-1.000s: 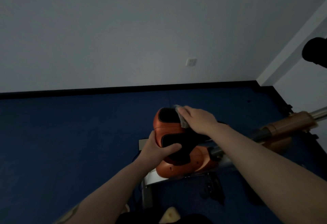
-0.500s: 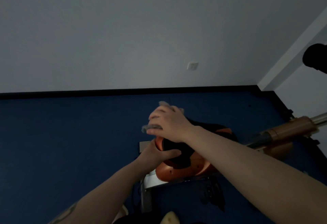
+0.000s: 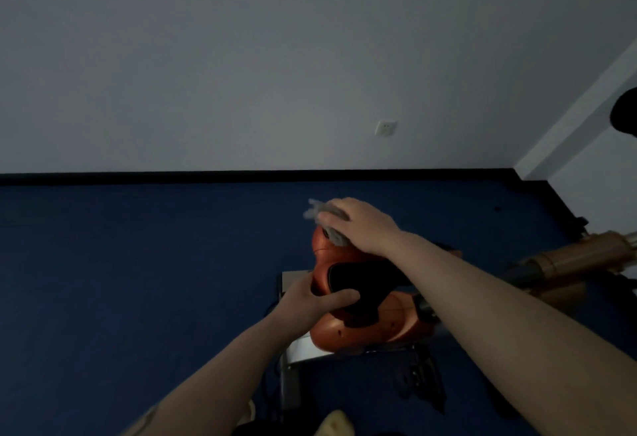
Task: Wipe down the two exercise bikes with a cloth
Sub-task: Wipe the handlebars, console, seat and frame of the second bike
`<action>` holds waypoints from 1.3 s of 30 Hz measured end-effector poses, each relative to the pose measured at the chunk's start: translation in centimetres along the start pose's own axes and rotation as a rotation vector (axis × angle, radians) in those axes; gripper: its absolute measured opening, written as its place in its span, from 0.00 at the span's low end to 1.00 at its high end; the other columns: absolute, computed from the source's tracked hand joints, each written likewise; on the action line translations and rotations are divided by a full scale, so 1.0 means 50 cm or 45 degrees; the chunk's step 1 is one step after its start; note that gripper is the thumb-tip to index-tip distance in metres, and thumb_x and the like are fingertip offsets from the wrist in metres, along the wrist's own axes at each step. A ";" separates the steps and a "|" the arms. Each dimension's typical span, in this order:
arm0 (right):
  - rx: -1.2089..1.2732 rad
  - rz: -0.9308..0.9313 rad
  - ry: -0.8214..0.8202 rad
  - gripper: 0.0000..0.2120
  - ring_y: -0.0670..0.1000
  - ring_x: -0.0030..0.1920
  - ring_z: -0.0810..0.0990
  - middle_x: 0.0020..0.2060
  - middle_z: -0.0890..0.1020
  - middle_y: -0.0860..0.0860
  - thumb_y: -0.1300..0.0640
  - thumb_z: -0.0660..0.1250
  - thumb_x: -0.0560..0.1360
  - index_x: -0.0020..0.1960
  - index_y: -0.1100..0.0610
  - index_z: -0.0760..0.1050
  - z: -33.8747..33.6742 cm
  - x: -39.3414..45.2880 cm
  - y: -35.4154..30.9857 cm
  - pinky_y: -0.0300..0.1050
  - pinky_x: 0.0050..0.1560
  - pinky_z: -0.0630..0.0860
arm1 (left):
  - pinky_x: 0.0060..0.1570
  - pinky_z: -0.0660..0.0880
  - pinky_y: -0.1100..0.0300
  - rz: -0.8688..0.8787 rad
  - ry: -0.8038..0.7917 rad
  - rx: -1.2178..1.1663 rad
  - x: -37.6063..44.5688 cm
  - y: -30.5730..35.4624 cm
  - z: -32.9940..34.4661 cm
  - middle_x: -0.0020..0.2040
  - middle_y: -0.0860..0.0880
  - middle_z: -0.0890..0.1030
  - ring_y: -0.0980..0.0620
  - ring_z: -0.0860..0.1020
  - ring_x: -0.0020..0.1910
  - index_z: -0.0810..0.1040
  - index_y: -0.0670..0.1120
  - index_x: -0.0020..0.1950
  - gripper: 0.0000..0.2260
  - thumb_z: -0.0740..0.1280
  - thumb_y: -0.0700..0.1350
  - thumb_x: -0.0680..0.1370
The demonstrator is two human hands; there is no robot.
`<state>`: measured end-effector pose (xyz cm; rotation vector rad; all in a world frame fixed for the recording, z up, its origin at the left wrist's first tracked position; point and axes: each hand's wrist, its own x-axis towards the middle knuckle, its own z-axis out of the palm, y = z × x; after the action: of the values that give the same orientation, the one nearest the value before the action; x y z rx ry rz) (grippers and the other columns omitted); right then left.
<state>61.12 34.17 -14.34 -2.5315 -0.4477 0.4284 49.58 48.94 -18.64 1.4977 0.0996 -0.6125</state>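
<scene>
- head view: the person looks down at an orange and black bike seat (image 3: 348, 263) over a dark blue floor (image 3: 138, 280).
- the right hand (image 3: 362, 225) lies on top of the seat at its far end, palm down, fingers bent over a grey cloth (image 3: 329, 220) and pressing it on the seat.
- a bit of the cloth sticks out past the fingertips, on the far left side of the hand.
- the left hand (image 3: 312, 297) grips the near left side of the seat; the thumb lies across the black part and the fingers wrap round the orange edge.
- under the seat is the round orange body (image 3: 389, 325) of the bike, sitting on a grey metal frame (image 3: 296, 349).
- a black pedal (image 3: 422, 380) hangs low, just right of the frame.
- to the right, a brown tube (image 3: 579, 258) with a silver end pokes in from the edge, well apart from the seat.
- a white wall (image 3: 241, 56) rises behind, with a black strip (image 3: 172, 176) along the bottom and a small white socket (image 3: 385, 128).
- a dark round shape (image 3: 625, 115) shows at the right edge; it is too dark to tell what it is.
</scene>
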 end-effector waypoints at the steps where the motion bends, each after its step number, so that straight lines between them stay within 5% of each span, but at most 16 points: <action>1: -0.003 0.075 0.057 0.24 0.50 0.60 0.75 0.59 0.76 0.46 0.31 0.50 0.77 0.64 0.41 0.71 0.006 -0.013 0.014 0.54 0.57 0.73 | 0.47 0.79 0.63 0.024 0.012 0.001 -0.001 -0.001 0.001 0.53 0.50 0.85 0.55 0.83 0.51 0.77 0.48 0.62 0.23 0.77 0.50 0.69; 5: -0.251 0.235 0.245 0.28 0.52 0.57 0.78 0.59 0.79 0.47 0.32 0.41 0.78 0.68 0.43 0.66 0.022 -0.072 0.058 0.53 0.56 0.71 | 0.56 0.79 0.57 0.174 0.238 0.137 -0.005 -0.003 -0.002 0.65 0.55 0.74 0.61 0.78 0.59 0.62 0.59 0.72 0.46 0.81 0.58 0.59; 8: -0.432 0.318 0.385 0.27 0.53 0.55 0.77 0.52 0.80 0.48 0.37 0.41 0.80 0.61 0.48 0.72 0.016 -0.122 0.086 0.52 0.56 0.68 | 0.72 0.64 0.52 0.302 0.301 0.469 -0.001 0.007 -0.015 0.77 0.58 0.57 0.58 0.60 0.74 0.45 0.61 0.79 0.61 0.78 0.69 0.56; 11: -0.393 0.522 0.485 0.27 0.52 0.70 0.66 0.68 0.73 0.48 0.39 0.41 0.81 0.70 0.48 0.67 0.050 -0.143 0.053 0.55 0.71 0.57 | 0.73 0.55 0.56 0.424 0.256 0.727 0.008 0.024 -0.027 0.77 0.67 0.44 0.64 0.48 0.75 0.43 0.65 0.77 0.57 0.75 0.69 0.57; 14: -0.310 0.437 0.477 0.31 0.49 0.78 0.44 0.79 0.48 0.45 0.37 0.35 0.79 0.79 0.45 0.43 0.109 -0.151 0.003 0.54 0.75 0.40 | 0.74 0.55 0.56 0.455 0.135 0.749 0.014 0.031 -0.046 0.76 0.70 0.45 0.67 0.48 0.74 0.46 0.64 0.78 0.53 0.75 0.67 0.62; 16: -0.248 0.393 0.444 0.29 0.47 0.78 0.39 0.79 0.42 0.44 0.38 0.36 0.80 0.79 0.44 0.39 0.102 -0.155 0.014 0.53 0.75 0.37 | 0.74 0.57 0.55 0.458 0.076 0.675 0.015 0.036 -0.062 0.76 0.69 0.48 0.65 0.49 0.76 0.50 0.63 0.77 0.44 0.72 0.64 0.70; 20: -0.218 0.764 0.452 0.29 0.51 0.78 0.35 0.79 0.39 0.50 0.41 0.40 0.82 0.79 0.50 0.38 0.064 -0.151 0.033 0.57 0.76 0.35 | 0.75 0.53 0.60 0.547 0.119 0.800 0.030 0.054 -0.084 0.75 0.69 0.54 0.66 0.52 0.76 0.57 0.61 0.75 0.27 0.60 0.59 0.77; 24: -0.218 0.709 0.523 0.35 0.52 0.76 0.32 0.75 0.34 0.51 0.36 0.35 0.78 0.79 0.53 0.35 0.133 -0.160 -0.052 0.55 0.73 0.31 | 0.77 0.49 0.59 0.559 -0.006 0.852 0.069 0.081 -0.083 0.76 0.65 0.56 0.67 0.51 0.76 0.60 0.59 0.74 0.22 0.53 0.57 0.80; 31: -0.090 1.008 0.575 0.34 0.52 0.78 0.35 0.79 0.38 0.54 0.39 0.40 0.81 0.79 0.57 0.36 0.119 -0.152 -0.078 0.56 0.77 0.39 | 0.76 0.54 0.60 0.581 -0.208 0.731 0.099 0.086 -0.129 0.74 0.65 0.62 0.67 0.58 0.74 0.66 0.57 0.74 0.21 0.51 0.56 0.82; 39: -0.089 1.022 0.628 0.30 0.50 0.78 0.36 0.79 0.43 0.52 0.42 0.38 0.82 0.80 0.55 0.46 0.156 -0.154 -0.156 0.51 0.76 0.36 | 0.75 0.54 0.60 0.680 -0.436 0.782 0.124 0.097 -0.167 0.74 0.66 0.60 0.66 0.57 0.74 0.63 0.61 0.72 0.18 0.51 0.55 0.81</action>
<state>49.46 40.87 -14.78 -2.6668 0.7685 0.0432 59.49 54.63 -17.77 1.8757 -0.7935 -0.4683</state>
